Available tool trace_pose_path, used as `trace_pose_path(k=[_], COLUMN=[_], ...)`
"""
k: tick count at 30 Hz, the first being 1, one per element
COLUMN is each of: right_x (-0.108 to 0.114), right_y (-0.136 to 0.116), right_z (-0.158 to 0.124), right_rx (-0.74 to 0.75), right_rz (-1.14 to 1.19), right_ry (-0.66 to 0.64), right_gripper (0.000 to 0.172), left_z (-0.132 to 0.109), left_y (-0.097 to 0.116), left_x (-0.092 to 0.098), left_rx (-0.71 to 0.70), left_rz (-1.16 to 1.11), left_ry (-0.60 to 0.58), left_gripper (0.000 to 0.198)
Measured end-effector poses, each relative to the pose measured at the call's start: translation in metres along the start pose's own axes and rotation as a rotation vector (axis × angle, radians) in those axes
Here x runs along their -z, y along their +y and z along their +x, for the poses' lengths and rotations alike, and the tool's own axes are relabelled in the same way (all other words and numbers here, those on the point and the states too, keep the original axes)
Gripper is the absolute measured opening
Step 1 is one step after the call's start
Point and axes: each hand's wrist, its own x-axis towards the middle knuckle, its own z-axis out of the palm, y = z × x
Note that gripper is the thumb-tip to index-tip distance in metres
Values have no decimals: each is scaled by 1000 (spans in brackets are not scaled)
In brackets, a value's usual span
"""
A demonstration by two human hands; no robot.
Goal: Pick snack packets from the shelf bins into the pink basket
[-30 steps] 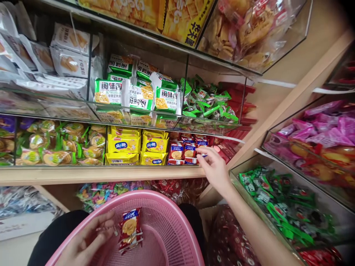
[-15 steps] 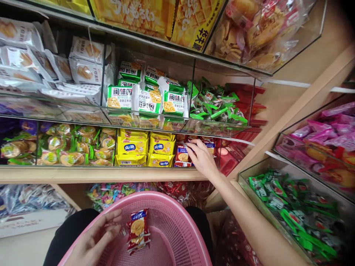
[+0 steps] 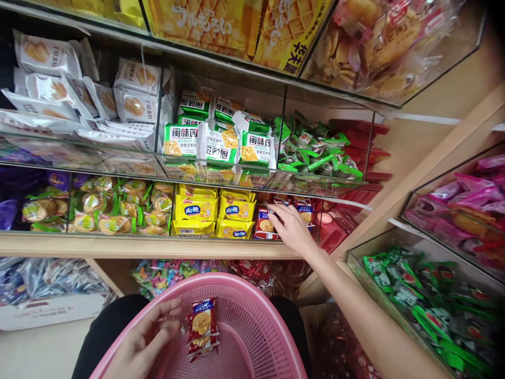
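A pink mesh basket (image 3: 272,316) sits between the legs, with red biscuit packets (image 3: 202,323) inside. My left hand (image 3: 148,337) is over the basket's left side, its fingers loosely curled and apart beside those packets. Nothing shows in that hand. Up at the lower shelf, my right hand (image 3: 292,227) reaches into a compartment of similar red biscuit packets (image 3: 265,221). Its thumb and forefinger stretch over the packets, slightly apart, and I see nothing held between them. The other fingertips are partly hidden.
Clear dividers and front panels edge the shelf compartments. Yellow packets (image 3: 196,209) lie left of the red ones; green-and-white cracker packs (image 3: 256,145) stand above. A wooden ledge (image 3: 130,246) runs above the basket. A bin of green-wrapped snacks (image 3: 410,289) is at right.
The whole view has shifted slightly, moving things to the right in the picture. My right hand stays at the red packets, its fingers slightly repositioned. My left hand remains beside the packets in the basket.
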Motion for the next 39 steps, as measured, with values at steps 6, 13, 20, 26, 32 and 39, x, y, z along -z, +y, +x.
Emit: trace_pose_path(k=[6,13,20,26,32,39], right_x=[0,5,9,11,11,11], right_y=[1,2,1,-2,-3,-3], right_z=[-1,-1,3,8,10,9], right_rx=[-22,-22,-47,-89,-91,-161], right_rz=[82,211,241,236,244,321], right_ry=[35,62,72,75,90,81], right_gripper=[34,31,29,27,22,18], left_z=[-2,-4,-3,-6,-7,-8], left_y=[3,5,4,6,2,11], left_x=[-2,-6,-7,-8,-5,-9], left_rx=[-13,-7,13,42,12,33], left_rz=[12,8,-18,-22,-7,11], left_ry=[12,50,32,37,9,58], left_gripper=[59,60,58,59,57,63])
